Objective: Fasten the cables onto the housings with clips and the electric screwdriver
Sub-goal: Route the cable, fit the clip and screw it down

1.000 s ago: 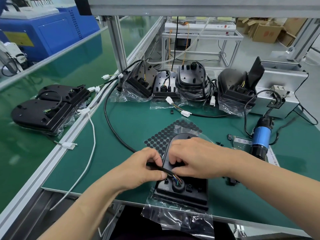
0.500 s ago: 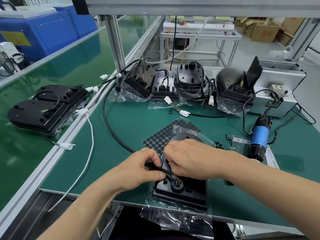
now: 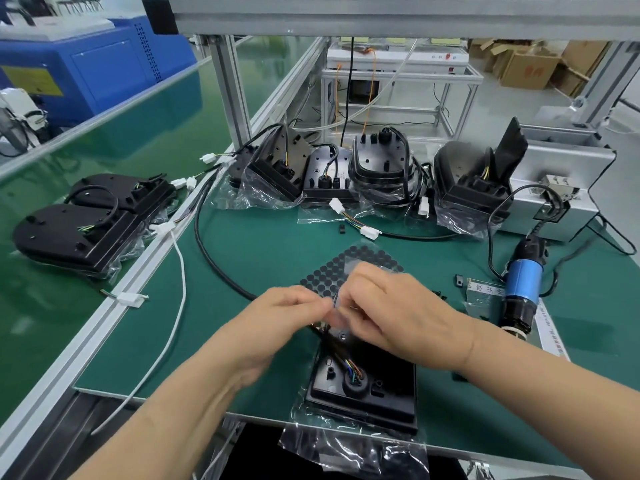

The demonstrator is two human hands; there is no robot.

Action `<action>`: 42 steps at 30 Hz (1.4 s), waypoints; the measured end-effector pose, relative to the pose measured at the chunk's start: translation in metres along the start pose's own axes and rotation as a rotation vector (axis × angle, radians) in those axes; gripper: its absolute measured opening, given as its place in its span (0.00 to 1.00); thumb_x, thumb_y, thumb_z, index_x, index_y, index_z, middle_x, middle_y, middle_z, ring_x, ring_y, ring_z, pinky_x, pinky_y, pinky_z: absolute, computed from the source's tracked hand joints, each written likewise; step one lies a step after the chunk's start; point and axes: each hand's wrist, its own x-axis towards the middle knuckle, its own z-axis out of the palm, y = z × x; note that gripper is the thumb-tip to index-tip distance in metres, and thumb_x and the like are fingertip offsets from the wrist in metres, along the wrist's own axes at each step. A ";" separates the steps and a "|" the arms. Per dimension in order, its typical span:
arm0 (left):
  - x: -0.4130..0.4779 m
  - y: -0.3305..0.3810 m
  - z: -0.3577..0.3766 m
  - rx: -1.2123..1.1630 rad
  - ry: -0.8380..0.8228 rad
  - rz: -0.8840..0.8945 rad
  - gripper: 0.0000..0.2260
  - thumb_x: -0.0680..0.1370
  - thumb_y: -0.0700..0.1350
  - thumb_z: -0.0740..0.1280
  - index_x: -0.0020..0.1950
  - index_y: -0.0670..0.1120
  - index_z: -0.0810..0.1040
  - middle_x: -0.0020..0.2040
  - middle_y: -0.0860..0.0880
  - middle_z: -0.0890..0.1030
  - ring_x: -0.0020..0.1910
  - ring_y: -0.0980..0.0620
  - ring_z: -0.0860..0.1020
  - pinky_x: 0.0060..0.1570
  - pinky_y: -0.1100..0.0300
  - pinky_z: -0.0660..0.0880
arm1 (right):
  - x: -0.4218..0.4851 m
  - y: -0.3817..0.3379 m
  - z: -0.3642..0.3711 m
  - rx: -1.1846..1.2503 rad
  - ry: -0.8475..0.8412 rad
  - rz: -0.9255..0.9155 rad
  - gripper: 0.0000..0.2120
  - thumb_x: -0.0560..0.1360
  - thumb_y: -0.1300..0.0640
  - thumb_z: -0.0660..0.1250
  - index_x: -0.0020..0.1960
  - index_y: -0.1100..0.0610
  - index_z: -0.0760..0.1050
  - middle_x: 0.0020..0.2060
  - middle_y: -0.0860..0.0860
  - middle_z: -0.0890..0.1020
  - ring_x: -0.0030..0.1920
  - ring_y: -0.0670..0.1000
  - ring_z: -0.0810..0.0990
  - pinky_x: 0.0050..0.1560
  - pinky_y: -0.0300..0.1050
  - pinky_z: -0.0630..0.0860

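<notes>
Above the black plastic housing (image 3: 388,386) at the green mat's (image 3: 270,244) near edge, left hand (image 3: 277,323) and right hand (image 3: 398,317) meet, fingers blurred, grip unclear, partly hiding its black cable (image 3: 337,349); blue electric screwdriver (image 3: 523,285) lies right.

Hands: 2, left hand (image 3: 277,320) and right hand (image 3: 398,317). Black housings (image 3: 363,393): 7 counted, 1 nearest, 4 in the back row (the third may be a stack), 2 off to the left. 1 cable (image 3: 337,344) out of the nearest housing. Electric screwdriver (image 3: 523,282): 1. Sheet of round black pads (image 3: 346,268): 1. Small black clips (image 3: 341,229) lying loose: at least 4. White plugs (image 3: 369,232): at least 8. Grey metal box (image 3: 568,168): 1. Blue machine (image 3: 104,64): 1. Cardboard boxes (image 3: 530,69): at least 3.
</notes>
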 end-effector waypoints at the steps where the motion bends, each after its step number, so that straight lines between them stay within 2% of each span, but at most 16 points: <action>1: 0.002 0.002 0.004 -0.070 0.030 -0.026 0.09 0.74 0.50 0.72 0.40 0.45 0.86 0.47 0.47 0.85 0.50 0.54 0.80 0.57 0.57 0.69 | 0.000 -0.001 0.000 -0.040 0.031 -0.040 0.09 0.79 0.60 0.64 0.43 0.63 0.77 0.38 0.55 0.77 0.33 0.55 0.74 0.28 0.51 0.74; 4: 0.004 0.008 0.009 -0.154 0.069 -0.090 0.12 0.65 0.58 0.72 0.32 0.50 0.84 0.40 0.53 0.84 0.45 0.56 0.76 0.49 0.56 0.65 | -0.003 0.000 0.000 -0.110 0.048 -0.091 0.11 0.80 0.61 0.63 0.44 0.66 0.79 0.38 0.58 0.79 0.33 0.59 0.77 0.26 0.53 0.75; 6: 0.004 0.009 0.010 -0.149 0.022 -0.100 0.09 0.62 0.53 0.79 0.31 0.50 0.83 0.36 0.54 0.82 0.40 0.61 0.77 0.47 0.56 0.64 | -0.005 0.001 0.001 -0.122 0.021 -0.111 0.10 0.80 0.62 0.63 0.45 0.66 0.79 0.39 0.58 0.80 0.34 0.60 0.79 0.27 0.54 0.76; 8: 0.005 0.010 0.009 -0.150 0.025 -0.104 0.05 0.63 0.47 0.76 0.34 0.47 0.83 0.37 0.51 0.82 0.38 0.59 0.76 0.48 0.56 0.65 | -0.006 0.002 -0.001 -0.130 -0.022 -0.135 0.07 0.79 0.63 0.65 0.46 0.66 0.79 0.40 0.58 0.80 0.35 0.59 0.79 0.28 0.52 0.76; 9: 0.006 0.009 0.009 -0.151 0.038 -0.104 0.08 0.63 0.46 0.74 0.38 0.43 0.83 0.39 0.47 0.81 0.41 0.56 0.76 0.50 0.55 0.66 | -0.007 0.002 -0.002 -0.136 -0.047 -0.144 0.05 0.78 0.64 0.66 0.47 0.66 0.79 0.41 0.58 0.80 0.35 0.58 0.78 0.28 0.51 0.76; 11: 0.006 0.008 0.010 -0.168 0.064 -0.088 0.17 0.61 0.44 0.79 0.43 0.35 0.83 0.42 0.41 0.82 0.44 0.52 0.77 0.56 0.54 0.69 | -0.008 0.005 -0.002 -0.171 -0.068 -0.182 0.03 0.77 0.64 0.68 0.49 0.64 0.79 0.41 0.56 0.79 0.36 0.56 0.76 0.27 0.49 0.75; 12: 0.005 0.006 0.011 -0.177 0.085 -0.073 0.18 0.61 0.45 0.80 0.43 0.35 0.83 0.41 0.42 0.83 0.44 0.52 0.78 0.58 0.54 0.69 | -0.009 0.007 -0.003 -0.186 -0.064 -0.200 0.04 0.77 0.63 0.68 0.49 0.64 0.79 0.41 0.56 0.79 0.36 0.55 0.76 0.27 0.49 0.75; 15: 0.005 0.000 0.016 -0.127 0.250 0.015 0.06 0.70 0.43 0.75 0.36 0.43 0.82 0.39 0.47 0.81 0.42 0.54 0.77 0.53 0.59 0.70 | -0.015 0.008 -0.001 -0.115 0.046 -0.180 0.09 0.80 0.58 0.64 0.47 0.63 0.80 0.41 0.54 0.80 0.38 0.55 0.77 0.30 0.48 0.76; 17: 0.008 -0.007 0.015 -0.048 0.358 0.092 0.11 0.74 0.40 0.73 0.33 0.47 0.80 0.39 0.51 0.79 0.41 0.56 0.76 0.47 0.66 0.71 | -0.017 0.004 0.003 0.094 0.145 0.032 0.07 0.79 0.57 0.65 0.46 0.58 0.79 0.40 0.49 0.79 0.39 0.51 0.77 0.35 0.45 0.75; 19: 0.008 -0.010 0.016 0.004 0.371 0.156 0.13 0.75 0.40 0.73 0.31 0.50 0.81 0.40 0.52 0.78 0.39 0.59 0.75 0.44 0.71 0.71 | -0.017 0.001 0.009 0.438 0.194 0.399 0.05 0.77 0.57 0.68 0.42 0.52 0.78 0.34 0.43 0.78 0.35 0.45 0.76 0.38 0.41 0.73; 20: 0.007 -0.010 0.016 0.026 0.359 0.177 0.13 0.75 0.40 0.73 0.31 0.51 0.81 0.40 0.52 0.78 0.39 0.60 0.75 0.44 0.72 0.70 | -0.016 0.000 0.011 0.593 0.169 0.549 0.06 0.77 0.57 0.69 0.41 0.50 0.78 0.31 0.43 0.79 0.32 0.43 0.76 0.36 0.40 0.73; 22: 0.006 -0.011 0.019 0.053 0.340 0.199 0.13 0.75 0.40 0.73 0.31 0.52 0.82 0.41 0.51 0.77 0.39 0.60 0.75 0.44 0.73 0.70 | -0.014 -0.001 0.012 0.755 0.084 0.689 0.05 0.76 0.57 0.70 0.41 0.51 0.80 0.28 0.44 0.80 0.28 0.43 0.77 0.33 0.39 0.74; 30: 0.005 -0.015 0.025 0.062 0.326 0.200 0.13 0.75 0.41 0.74 0.31 0.51 0.82 0.42 0.50 0.77 0.39 0.60 0.75 0.44 0.73 0.70 | -0.009 -0.003 0.007 0.797 -0.055 0.709 0.05 0.74 0.63 0.69 0.40 0.56 0.79 0.25 0.43 0.79 0.25 0.40 0.77 0.27 0.34 0.73; 37: 0.005 -0.021 0.024 0.068 0.303 0.178 0.10 0.76 0.43 0.73 0.35 0.51 0.85 0.45 0.47 0.80 0.42 0.58 0.78 0.46 0.74 0.70 | -0.007 0.005 0.010 0.671 -0.151 0.672 0.04 0.74 0.62 0.69 0.40 0.59 0.79 0.27 0.40 0.77 0.29 0.39 0.72 0.33 0.32 0.69; 40: 0.003 -0.030 0.019 0.130 0.337 0.203 0.08 0.76 0.42 0.73 0.39 0.53 0.87 0.46 0.53 0.82 0.49 0.59 0.79 0.52 0.71 0.70 | -0.002 0.008 0.006 0.613 -0.240 0.633 0.05 0.73 0.63 0.69 0.38 0.57 0.79 0.28 0.47 0.79 0.28 0.41 0.72 0.32 0.31 0.69; 42: 0.001 -0.038 0.016 0.313 0.336 0.290 0.06 0.76 0.46 0.73 0.42 0.56 0.87 0.48 0.59 0.82 0.56 0.61 0.76 0.58 0.71 0.67 | 0.000 0.011 0.004 0.556 -0.299 0.617 0.03 0.72 0.62 0.68 0.39 0.60 0.79 0.30 0.55 0.80 0.29 0.42 0.71 0.31 0.30 0.68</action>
